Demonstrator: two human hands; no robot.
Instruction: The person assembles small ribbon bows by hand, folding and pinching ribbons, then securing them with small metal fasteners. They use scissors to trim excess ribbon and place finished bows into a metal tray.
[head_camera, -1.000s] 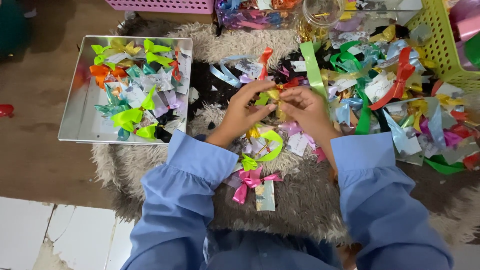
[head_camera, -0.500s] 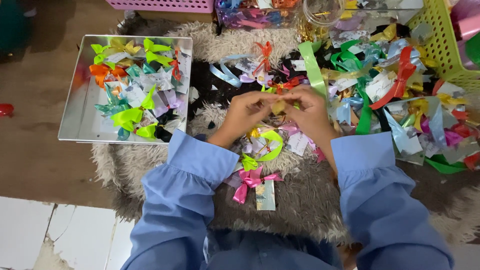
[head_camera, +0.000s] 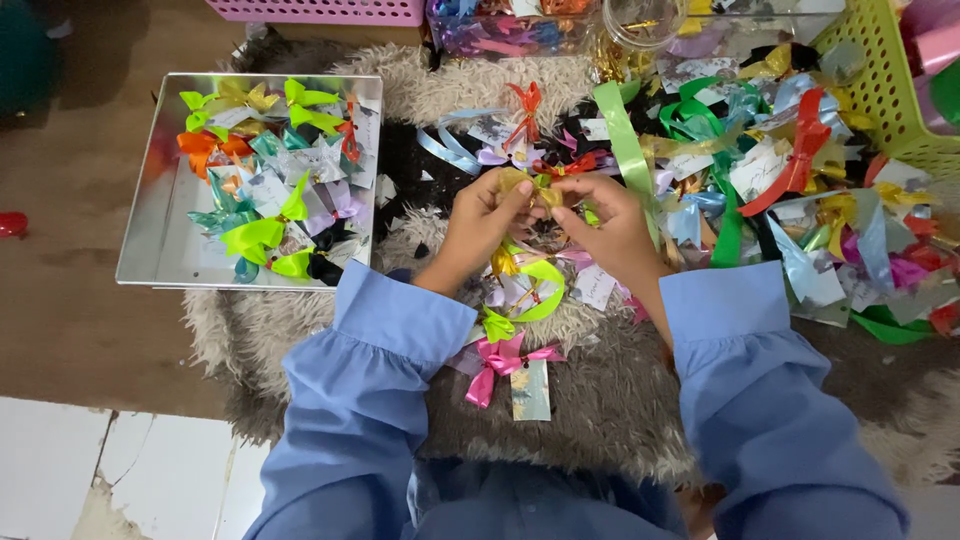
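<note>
My left hand (head_camera: 482, 222) and my right hand (head_camera: 606, 217) meet above a shaggy grey-brown rug (head_camera: 600, 410). Together they pinch a small gold ribbon piece (head_camera: 533, 187) between thumbs and fingertips. Both arms wear light blue sleeves. Just below the hands lie a lime green ribbon loop (head_camera: 545, 285) and a pink ribbon bow with a small card (head_camera: 505, 365). A red ribbon bow (head_camera: 525, 100) lies beyond the hands.
A shiny metal tray (head_camera: 150, 240) at the left holds several coloured ribbon bows. A large heap of loose ribbons and cards (head_camera: 790, 190) spreads at the right. A yellow-green basket (head_camera: 885, 90) stands at the far right, a pink basket (head_camera: 320, 10) at the back.
Both hands have shifted slightly up and away from me while working the gold ribbon piece; the fingers have regripped it. The tray and piles have not moved.
</note>
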